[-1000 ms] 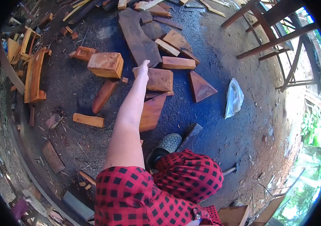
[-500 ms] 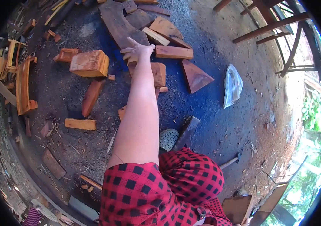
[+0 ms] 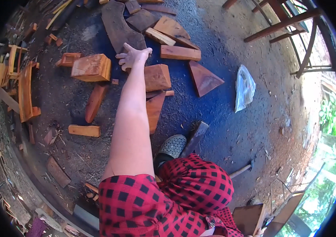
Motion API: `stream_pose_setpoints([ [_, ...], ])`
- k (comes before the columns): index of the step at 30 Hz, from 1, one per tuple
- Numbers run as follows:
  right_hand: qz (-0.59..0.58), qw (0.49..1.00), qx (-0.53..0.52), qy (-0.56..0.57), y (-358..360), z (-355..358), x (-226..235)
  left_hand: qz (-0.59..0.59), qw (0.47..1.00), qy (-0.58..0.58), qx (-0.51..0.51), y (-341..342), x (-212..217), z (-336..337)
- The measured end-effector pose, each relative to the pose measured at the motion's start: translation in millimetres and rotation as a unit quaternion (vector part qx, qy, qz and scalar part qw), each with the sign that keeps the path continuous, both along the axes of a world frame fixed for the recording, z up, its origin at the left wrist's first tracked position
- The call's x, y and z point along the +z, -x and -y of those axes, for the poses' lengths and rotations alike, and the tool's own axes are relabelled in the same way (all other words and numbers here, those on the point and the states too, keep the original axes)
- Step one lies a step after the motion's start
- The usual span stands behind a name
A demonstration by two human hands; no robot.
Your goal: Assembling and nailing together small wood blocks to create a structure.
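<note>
My left hand (image 3: 133, 57) is stretched forward, palm down, fingers spread and thumb out to the right. It is over the near end of a curved dark wooden plank (image 3: 120, 29); whether it touches the plank I cannot tell. Just nearer than the hand lies a reddish-brown wooden block (image 3: 157, 78), with a pointed wood piece (image 3: 154, 112) beside my forearm. Left of the hand is a large squared block (image 3: 91, 67). To its right lie a long rectangular block (image 3: 180, 52) and a wedge-shaped piece (image 3: 204, 79). My right hand is out of view.
A clear plastic bag (image 3: 245, 89) lies on the ground at right, and a hammer (image 3: 242, 170) is beside my knee. My foot wears a perforated clog (image 3: 173, 146) next to a dark wood strip (image 3: 195, 139). Wooden frames (image 3: 26, 91) stand at left, a wooden stand (image 3: 284, 29) at upper right.
My left hand and forearm have shifted left and slightly nearer. More of the reddish-brown block and the pointed piece beside the arm now shows.
</note>
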State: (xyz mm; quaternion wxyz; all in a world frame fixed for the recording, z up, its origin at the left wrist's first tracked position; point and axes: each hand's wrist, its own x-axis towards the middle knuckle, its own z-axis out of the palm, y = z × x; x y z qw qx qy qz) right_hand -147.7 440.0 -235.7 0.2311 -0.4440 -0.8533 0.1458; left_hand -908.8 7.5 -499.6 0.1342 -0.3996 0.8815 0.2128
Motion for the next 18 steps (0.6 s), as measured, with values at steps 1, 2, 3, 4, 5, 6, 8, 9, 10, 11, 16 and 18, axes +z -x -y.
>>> stream_pose_setpoints([
  [1, -0.004, 1.0, 0.006, -0.001, -0.8, -2.6, -3.9, -0.007, 1.0, 0.001, 0.003, -2.3, 10.5, 3.9],
  [2, -0.009, 1.0, 0.012, -0.004, -1.5, -5.1, -7.3, -0.021, 0.999, -0.03, 0.004, -5.6, 25.3, 7.2],
  [3, -0.014, 1.0, 0.019, -0.009, -1.7, -8.7, -9.2, -0.035, 0.997, -0.063, 0.004, -7.8, 38.1, 10.1],
  [4, -0.023, 0.999, 0.031, -0.009, 1.6, -14.7, -14.5, -0.047, 0.997, -0.061, 0.013, -4.7, 42.6, 20.2],
  [5, -0.032, 0.998, 0.043, -0.011, 5.3, -20.7, -19.1, -0.125, 0.982, -0.135, 0.047, 2.1, 36.9, 30.0],
  [6, -0.041, 0.998, 0.054, -0.012, 9.5, -26.8, -24.6, -0.202, 0.954, -0.206, 0.078, 7.5, 33.3, 38.4],
  [8, -0.06, 0.995, 0.077, -0.02, 19.0, -36.7, -31.8, -0.261, 0.913, -0.297, 0.097, 11.9, 40.9, 44.4],
  [9, -0.068, 0.993, 0.089, -0.023, 24.2, -40.8, -34.8, -0.303, 0.866, -0.384, 0.107, 12.7, 45.9, 45.0],
  [10, -0.076, 0.992, 0.101, -0.027, 29.1, -45.0, -35.9, -0.342, 0.808, -0.466, 0.114, 11.5, 55.0, 44.3],
  [11, -0.083, 0.99, 0.114, -0.031, 34.8, -49.6, -36.8, -0.377, 0.742, -0.542, 0.118, 10.5, 64.1, 45.1],
  [16, -0.102, 0.98, 0.158, -0.067, 45.2, -68.4, -21.7, -0.235, 0.727, -0.63, 0.136, -36.5, 120.3, 28.5],
  [18, -0.108, 0.977, 0.166, -0.083, 43.8, -69.6, -14.9, -0.195, 0.745, -0.623, 0.133, -65.4, 139.6, 33.8],
])
